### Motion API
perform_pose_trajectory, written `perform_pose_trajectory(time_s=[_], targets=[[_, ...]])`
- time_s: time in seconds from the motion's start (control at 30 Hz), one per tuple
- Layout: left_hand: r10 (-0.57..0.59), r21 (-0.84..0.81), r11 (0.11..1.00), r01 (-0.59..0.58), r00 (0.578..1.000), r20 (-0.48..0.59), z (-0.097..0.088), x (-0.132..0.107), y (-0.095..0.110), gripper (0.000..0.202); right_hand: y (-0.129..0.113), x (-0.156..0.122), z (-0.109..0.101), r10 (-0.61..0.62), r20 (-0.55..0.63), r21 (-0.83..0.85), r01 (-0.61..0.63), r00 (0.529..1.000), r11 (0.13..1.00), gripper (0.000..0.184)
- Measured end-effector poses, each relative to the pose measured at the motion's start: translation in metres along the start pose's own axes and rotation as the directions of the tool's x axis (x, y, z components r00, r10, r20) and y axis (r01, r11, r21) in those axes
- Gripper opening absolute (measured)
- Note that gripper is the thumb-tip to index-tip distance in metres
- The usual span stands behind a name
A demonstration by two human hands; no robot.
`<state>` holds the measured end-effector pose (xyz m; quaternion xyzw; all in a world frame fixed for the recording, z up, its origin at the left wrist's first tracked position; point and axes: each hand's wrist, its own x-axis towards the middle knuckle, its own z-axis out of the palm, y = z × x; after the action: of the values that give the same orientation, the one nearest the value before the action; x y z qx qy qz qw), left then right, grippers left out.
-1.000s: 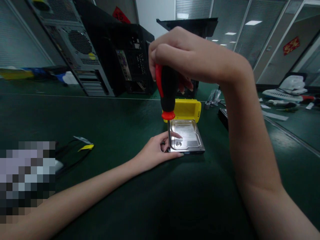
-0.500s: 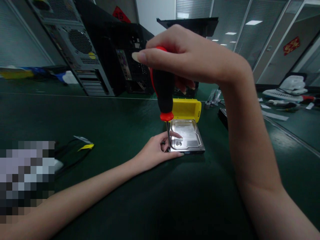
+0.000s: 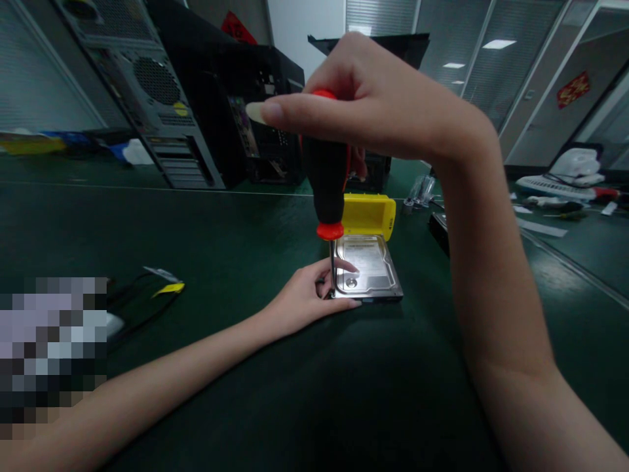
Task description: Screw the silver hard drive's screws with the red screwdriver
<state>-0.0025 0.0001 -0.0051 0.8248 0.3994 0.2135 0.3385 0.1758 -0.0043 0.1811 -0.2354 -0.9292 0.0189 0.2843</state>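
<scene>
1. An office workshop with glazed partitions is seen, and a dark green bench runs across it. Opened computer tower cases stand at its far side.
2. A hard disk drive lies flat on the bench near the middle, label side up, just in front of a yellow plastic bin.
3. The drive's top is a bright, reflective metal cover with a pale label and a round boss near the front. A dark edge shows beneath it.
4. The near-left corner of the drive is pinched by the left hand. Its fingers are half curled, one laid on the cover and the thumb set along the front edge, apparently so that the drive is kept from sliding.
5. A screwdriver with a black and red handle is held upright by the right hand. The fingers are wrapped over the handle's top from above, one stretched out leftward, which suits downward pressure.
6. The shaft is set down at the drive's left edge, beside the left hand.
7. Black cables with a yellow tag lie well apart to the left.
</scene>
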Motion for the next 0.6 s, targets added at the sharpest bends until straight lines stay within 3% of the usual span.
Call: perform_pose_trajectory(time_s=[0.6], targets=[[0.01, -0.005, 1.0, -0.01, 1.0, 0.023, -0.0002, 0.0, 0.0009, 0.057, -0.0002, -0.0002, -0.0021, -0.021, 0.008, -0.148, 0.022, 1.0, 0.989, 0.048]])
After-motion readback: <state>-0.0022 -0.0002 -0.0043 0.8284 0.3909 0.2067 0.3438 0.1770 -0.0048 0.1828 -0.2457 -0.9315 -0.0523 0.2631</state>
